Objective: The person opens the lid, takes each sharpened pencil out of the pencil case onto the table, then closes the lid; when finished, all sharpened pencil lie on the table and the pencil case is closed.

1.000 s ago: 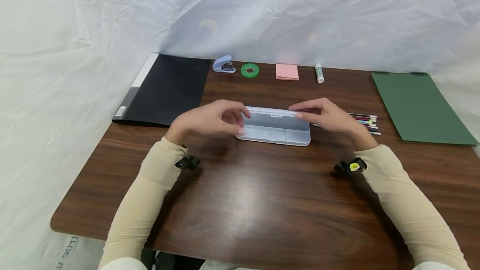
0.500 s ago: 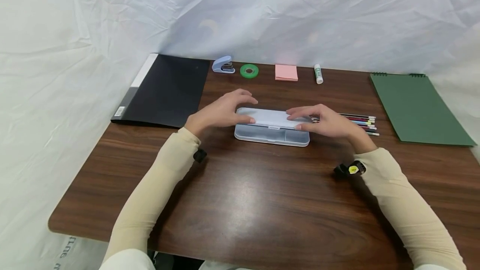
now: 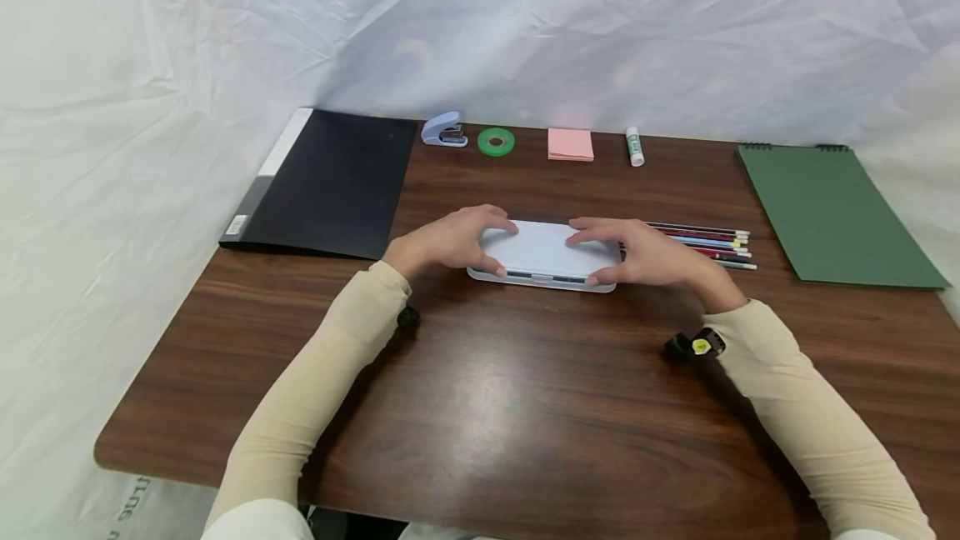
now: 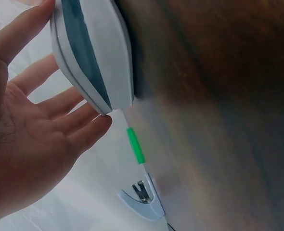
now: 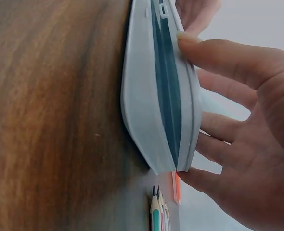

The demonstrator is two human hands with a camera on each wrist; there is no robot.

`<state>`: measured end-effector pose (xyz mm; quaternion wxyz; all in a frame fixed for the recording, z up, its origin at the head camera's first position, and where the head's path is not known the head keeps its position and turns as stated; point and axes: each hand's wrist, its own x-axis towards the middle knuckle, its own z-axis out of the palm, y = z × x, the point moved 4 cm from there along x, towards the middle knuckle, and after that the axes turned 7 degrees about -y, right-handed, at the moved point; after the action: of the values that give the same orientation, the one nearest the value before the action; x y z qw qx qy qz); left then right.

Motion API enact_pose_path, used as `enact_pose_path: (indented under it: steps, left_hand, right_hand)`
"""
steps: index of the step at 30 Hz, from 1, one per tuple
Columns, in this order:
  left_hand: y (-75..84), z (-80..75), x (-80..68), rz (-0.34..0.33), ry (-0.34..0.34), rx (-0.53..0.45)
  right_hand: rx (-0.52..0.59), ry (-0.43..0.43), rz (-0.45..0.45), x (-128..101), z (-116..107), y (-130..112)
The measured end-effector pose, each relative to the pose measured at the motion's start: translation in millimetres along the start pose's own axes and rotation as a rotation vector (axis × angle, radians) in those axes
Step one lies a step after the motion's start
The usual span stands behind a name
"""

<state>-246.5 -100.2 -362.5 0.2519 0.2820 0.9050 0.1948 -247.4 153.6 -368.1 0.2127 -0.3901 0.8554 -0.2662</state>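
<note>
A white pencil case [image 3: 538,248] lies on the brown table, its lid tilted down nearly onto the base. A dark narrow gap shows between lid and base along the front in both wrist views. My left hand [image 3: 453,240] touches the lid's left end, thumb at the front edge and the other fingers extended across and around the end. At the right end my right hand [image 3: 652,255] rests likewise, its thumb on the lid's front edge near the clasp [image 5: 163,10]. The fingers of both hands look long and loosely bent. Inside the case is mostly hidden.
Several pencils [image 3: 712,242] lie right of the case, partly behind the right hand. Along the back stand a stapler [image 3: 445,130], green tape [image 3: 496,141], pink sticky notes [image 3: 570,144] and a glue stick [image 3: 634,147]. A black folder [image 3: 337,182] lies left, a green notebook [image 3: 836,215] right.
The pencil case's lid has swung forward and down from upright to nearly flat over the base. Both hands have followed it; the left has moved right and onto the lid.
</note>
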Motion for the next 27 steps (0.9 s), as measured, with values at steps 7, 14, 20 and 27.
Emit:
enact_pose_path:
  steps: [7,14,20,27]
  left_hand:
    - [1.6,3.6,0.2,-0.037,-0.004,0.036]
    - [2.8,5.7,1.4,-0.055,-0.009,0.047]
    - [2.5,6.6,1.0,-0.076,-0.011,0.051]
    - [2.1,6.2,0.8,-0.077,-0.013,0.047]
  right_hand:
    - [-0.029,-0.004,-0.003,2,4,0]
    - [-0.069,-0.016,0.006,-2,7,-1]
    - [-0.108,-0.001,-0.022,-2,10,-1]
    - [-0.106,0.03,-0.026,-2,12,2]
